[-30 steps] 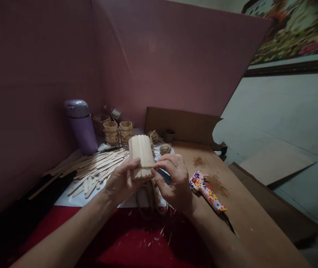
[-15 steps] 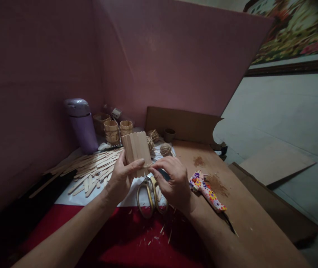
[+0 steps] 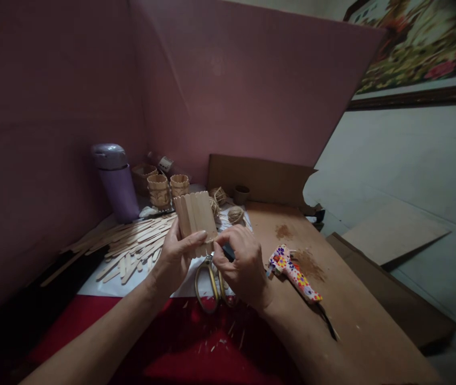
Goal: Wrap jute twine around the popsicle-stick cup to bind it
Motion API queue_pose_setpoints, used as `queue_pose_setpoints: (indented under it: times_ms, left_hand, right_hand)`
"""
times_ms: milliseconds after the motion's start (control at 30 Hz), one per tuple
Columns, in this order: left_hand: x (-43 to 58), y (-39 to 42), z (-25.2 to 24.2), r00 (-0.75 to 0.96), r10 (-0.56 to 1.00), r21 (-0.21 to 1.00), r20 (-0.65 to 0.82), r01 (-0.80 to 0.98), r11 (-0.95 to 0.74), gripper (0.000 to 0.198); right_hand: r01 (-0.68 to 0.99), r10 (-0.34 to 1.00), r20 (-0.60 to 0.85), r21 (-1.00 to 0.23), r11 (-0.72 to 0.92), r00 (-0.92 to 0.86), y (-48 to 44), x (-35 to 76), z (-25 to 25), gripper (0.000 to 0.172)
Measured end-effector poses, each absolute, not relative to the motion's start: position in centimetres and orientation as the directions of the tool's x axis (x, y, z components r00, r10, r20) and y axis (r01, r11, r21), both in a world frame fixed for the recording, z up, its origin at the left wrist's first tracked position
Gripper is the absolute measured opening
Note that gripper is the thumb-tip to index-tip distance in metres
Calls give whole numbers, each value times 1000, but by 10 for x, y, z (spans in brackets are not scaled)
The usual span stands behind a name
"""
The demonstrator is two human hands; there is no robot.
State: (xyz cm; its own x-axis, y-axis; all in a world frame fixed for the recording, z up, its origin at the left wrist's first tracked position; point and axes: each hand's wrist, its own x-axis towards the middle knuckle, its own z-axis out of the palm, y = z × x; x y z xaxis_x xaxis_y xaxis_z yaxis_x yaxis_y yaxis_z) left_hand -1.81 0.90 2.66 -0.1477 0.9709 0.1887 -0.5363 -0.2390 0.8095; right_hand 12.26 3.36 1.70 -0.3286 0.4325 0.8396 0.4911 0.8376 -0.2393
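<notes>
My left hand (image 3: 175,252) is closed on a panel of craft sticks (image 3: 196,215) standing side by side, its thumb across the lower front. At the panel's lower right edge, my right hand (image 3: 240,262) pinches thumb and forefinger together. What lies between those fingertips is too small to make out. A thin pale strip runs across the panel near its lower end, partly covered by my thumb. Scissors (image 3: 207,289) with gold-coloured handles lie beneath my hands, their blades mostly hidden. Behind my right fingers a dark object (image 3: 229,250) shows in part.
Loose craft sticks (image 3: 135,248) spread over white paper at left. Behind stand a purple flask (image 3: 118,187) and stick-built cups (image 3: 159,191). Twine balls (image 3: 236,215) and a small dark pot (image 3: 241,194) sit farther back. A flower-patterned glue gun (image 3: 295,274) lies right, its cord trailing forward.
My right hand has shifted slightly left and its fingers have curled closer to the panel's edge. The left hand keeps its hold. The whole view has drifted a little.
</notes>
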Motion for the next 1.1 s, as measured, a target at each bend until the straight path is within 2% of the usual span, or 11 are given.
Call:
queue_pose_setpoints:
  times_ms: [200,333,500,600,833,1100]
  left_hand:
    - [-21,10,28,2,1000,724,-4,-690,5,33]
    - [-24,12,26,31,998,666,-50,-744,56,26]
    - [-25,13,27,54,993,627,-103,-771,107,18]
    - [-25,13,26,76,991,615,-112,-778,129,17]
    - [-24,11,27,83,997,645,3,-761,61,24]
    - [-21,6,30,66,997,659,24,-751,34,31]
  right_hand:
    - [430,477,834,-337,838,-277,32,124,18,9]
    - [360,452,842,-340,869,-295,29,127,23,9]
    - [347,384,850,-260,901,-360,28,131,28,8]
    - [383,318,862,-160,910,-395,31,133,27,7]
    - [408,134,876,77,910,-463,32,136,30,16]
    - [322,71,849,120,939,-523,31,133,30,22]
